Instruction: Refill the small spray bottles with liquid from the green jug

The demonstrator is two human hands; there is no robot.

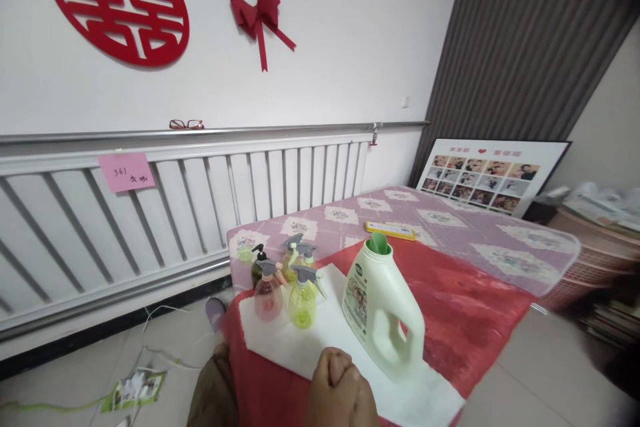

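Folded together into one rounded, knuckled mass as they appear to be, the two hands (344, 387) are closed on each other and show no object between them. At one o'clock from them, just beside, stands a pale green, smooth plastic jug (380, 307) with sloping shoulders, a moulded loop handle, and a green cup (379, 242) in its neck. Toward eleven o'clock, near, cluster a translucent pink spray bottle (269, 300), bulbous below, and a rounded yellow-green spray bottle (303, 307), both with grey trigger heads. A matt white sheet (323, 333) lies over glossy, creased red cloth (470, 293). Beyond the jug, at twelve o'clock, a flat yellow-edged case (390, 231) rests on the patterned mauve worktop (525, 230).
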